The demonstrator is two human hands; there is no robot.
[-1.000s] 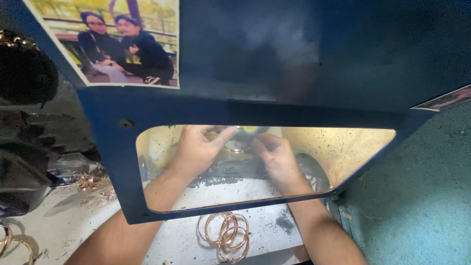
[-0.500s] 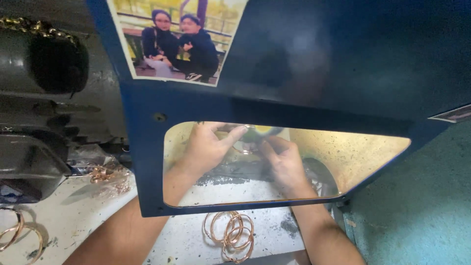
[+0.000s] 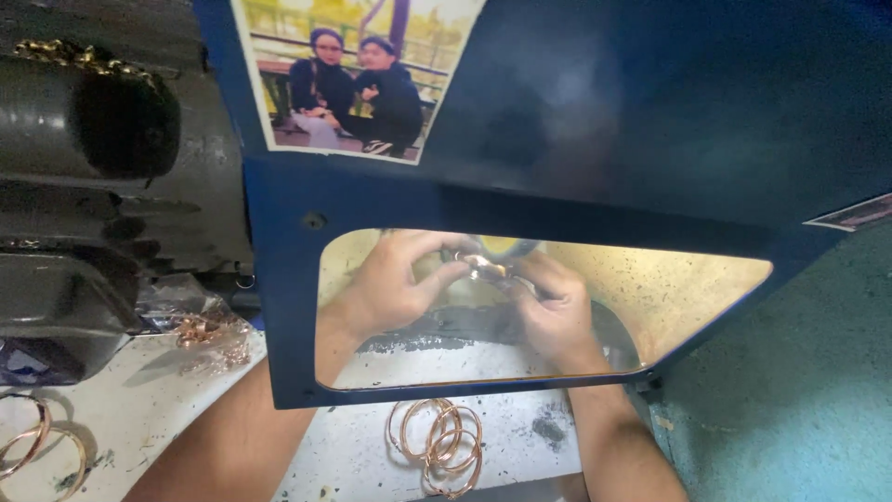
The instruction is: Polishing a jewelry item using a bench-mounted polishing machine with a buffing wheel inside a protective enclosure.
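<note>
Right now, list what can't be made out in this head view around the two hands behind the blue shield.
- Small shiny piece between the left hand and right hand: too small, fingers cover it; kind unclear.
- What lies behind the hands: blurred by the yellowed window.
- Forearms: crossed by the blue shield's frame.
- Copper rings: count unclear, overlapping.
- Rings at left: cut off by the edge.

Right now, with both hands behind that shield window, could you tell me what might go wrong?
The left hand and right hand pinch a small shiny ring close together, so it could slip or catch a fingertip. The yellowed window of the blue shield dulls the view. The loose copper bangles by the forearms could get knocked away.
</note>
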